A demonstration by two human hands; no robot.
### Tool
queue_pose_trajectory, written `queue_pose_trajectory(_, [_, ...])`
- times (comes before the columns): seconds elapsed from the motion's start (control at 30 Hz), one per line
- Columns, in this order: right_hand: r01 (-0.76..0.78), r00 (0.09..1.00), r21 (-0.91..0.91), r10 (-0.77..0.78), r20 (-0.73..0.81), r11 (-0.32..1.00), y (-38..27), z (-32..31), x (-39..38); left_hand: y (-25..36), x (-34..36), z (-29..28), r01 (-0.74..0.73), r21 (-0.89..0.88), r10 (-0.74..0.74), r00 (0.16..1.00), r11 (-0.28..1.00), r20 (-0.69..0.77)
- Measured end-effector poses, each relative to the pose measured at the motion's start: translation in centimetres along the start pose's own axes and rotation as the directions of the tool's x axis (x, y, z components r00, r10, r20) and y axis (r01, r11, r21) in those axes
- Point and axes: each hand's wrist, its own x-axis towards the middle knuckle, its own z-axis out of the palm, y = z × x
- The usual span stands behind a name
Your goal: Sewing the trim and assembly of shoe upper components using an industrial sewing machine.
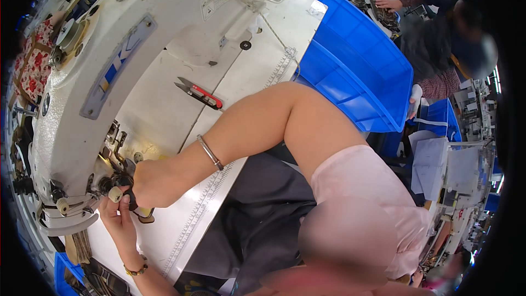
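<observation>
A white sewing machine (71, 126) arches over its white table, its needle area low at the left. My left hand (118, 222), with a dark and gold band at the wrist, is beside the machine's head. Its thumb and finger pinch at a small dark piece (129, 197) close to a pale round knob (115, 194). My right hand (156, 183) reaches across to the same spot and is closed; its fingertips and whatever they hold are hidden. A silver bangle (210, 152) circles that wrist. Red-handled thread snips (200, 94) lie on the table beyond my right forearm.
Blue plastic bins (356, 60) stand off the table's right edge. A ruler strip (200, 205) runs along the near edge. Dark cloth (252, 208) covers my lap. At the upper right, another person's hand (388, 4) touches dark pieces in a bin. More dark items (101, 279) sit at lower left.
</observation>
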Motion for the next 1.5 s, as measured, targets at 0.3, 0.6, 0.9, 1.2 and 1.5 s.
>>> queue_pose_trajectory(0.3, [0.012, 0.996, -0.051, -0.007, 0.088, 0.999, -0.8, -0.8, -0.5, 0.2, -0.2, 0.0, -0.010, 0.070, 0.007, 0.999, 0.997, 0.041])
queue_pose_trajectory(0.6, [-0.001, 0.992, -0.056, 0.008, 0.126, 0.998, -0.8, -1.4, -0.7, -0.5, -0.3, -0.9, -0.082, 0.009, 0.081, 0.989, 0.997, 0.126])
queue_pose_trajectory(0.9, [0.026, 0.996, -0.028, -0.023, 0.089, 0.999, -0.6, -1.2, -0.5, -1.5, -0.4, -0.3, -0.040, -0.029, 0.043, 0.993, 0.999, 0.113])
queue_pose_trajectory(1.2, [0.124, 0.967, -0.221, -0.168, -0.191, 0.967, 1.1, 0.0, 0.6, -1.5, -0.5, -0.3, -0.126, 0.191, 0.122, 0.992, 0.973, 0.033])
queue_pose_trajectory(1.5, [0.089, 0.955, -0.251, -0.154, -0.255, 0.964, 1.8, 0.8, 1.7, -0.9, -0.8, -0.1, -0.072, 0.151, 0.073, 0.997, 0.986, -0.004])
